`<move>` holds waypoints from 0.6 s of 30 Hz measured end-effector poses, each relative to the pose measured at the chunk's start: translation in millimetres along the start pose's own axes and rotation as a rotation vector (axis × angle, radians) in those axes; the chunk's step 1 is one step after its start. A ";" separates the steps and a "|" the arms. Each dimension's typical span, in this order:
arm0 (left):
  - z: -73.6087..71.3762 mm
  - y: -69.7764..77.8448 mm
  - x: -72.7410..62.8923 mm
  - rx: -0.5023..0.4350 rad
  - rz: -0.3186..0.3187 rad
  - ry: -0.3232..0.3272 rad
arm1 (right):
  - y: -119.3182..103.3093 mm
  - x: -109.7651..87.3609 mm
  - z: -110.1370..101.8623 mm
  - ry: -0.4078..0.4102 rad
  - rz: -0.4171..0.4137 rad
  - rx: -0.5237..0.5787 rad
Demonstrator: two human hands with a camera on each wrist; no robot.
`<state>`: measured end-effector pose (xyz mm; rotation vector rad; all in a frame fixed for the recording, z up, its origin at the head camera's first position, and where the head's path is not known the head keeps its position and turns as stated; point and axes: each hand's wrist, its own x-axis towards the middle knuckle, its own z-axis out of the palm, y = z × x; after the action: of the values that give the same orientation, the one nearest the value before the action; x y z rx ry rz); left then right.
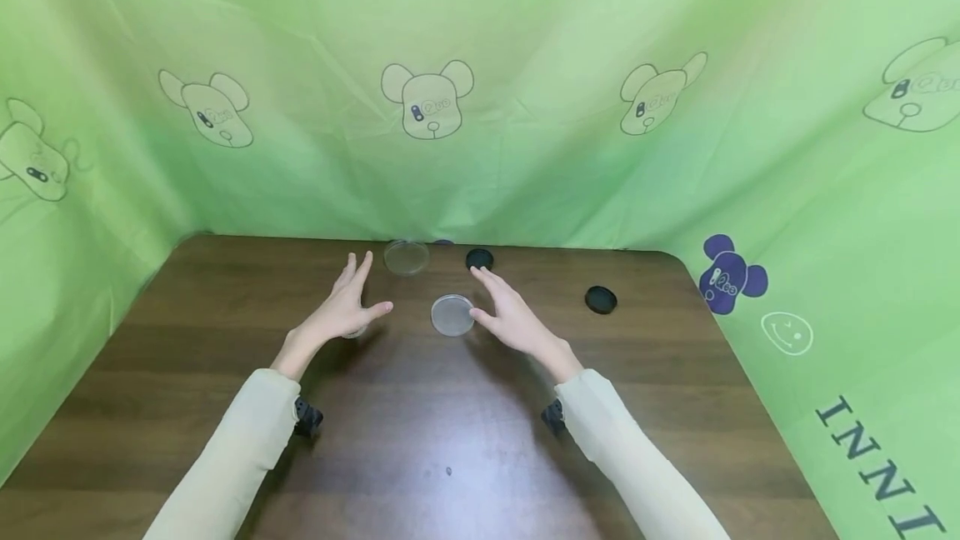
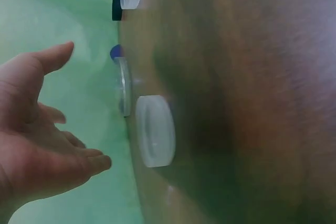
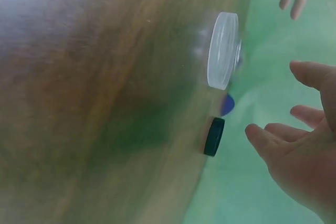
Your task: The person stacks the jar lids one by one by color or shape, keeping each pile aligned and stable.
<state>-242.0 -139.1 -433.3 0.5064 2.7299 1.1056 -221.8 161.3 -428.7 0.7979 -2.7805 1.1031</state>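
Observation:
My left hand (image 1: 347,303) hovers over the table, its fingers spread and holding nothing. Below it, mostly covered in the head view, sits a clear round container (image 2: 156,131). To the right my right hand (image 1: 513,319) is likewise in the air, fingers apart, nothing in its grasp. Just beside its thumb lies another clear round container (image 1: 451,316). A black round lid (image 1: 479,259) is beyond the right fingertips; the right wrist view shows the hand apart from that lid (image 3: 214,137). Farther back, between the hands, a wider flat clear disc (image 1: 407,258) rests near the table's far edge.
A second black round lid (image 1: 601,300) lies on the right side of the brown wooden table (image 1: 420,407). Green cloth (image 1: 517,165) printed with bear heads hangs behind the table and on both sides.

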 end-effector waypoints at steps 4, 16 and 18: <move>-2.2 -3.2 11.1 -0.009 -0.006 -0.056 | -0.4 9.9 5.4 -0.054 -0.003 -0.017; -2.4 -12.5 43.0 -0.010 -0.089 -0.099 | 6.5 57.0 8.8 -0.139 0.053 -0.050; -2.4 -13.4 48.2 -0.007 -0.098 -0.095 | 9.6 66.7 9.2 -0.138 0.064 -0.027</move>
<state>-290.9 -132.2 -441.6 0.4084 2.6377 1.0390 -282.9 131.4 -426.6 0.8171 -2.9473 1.0564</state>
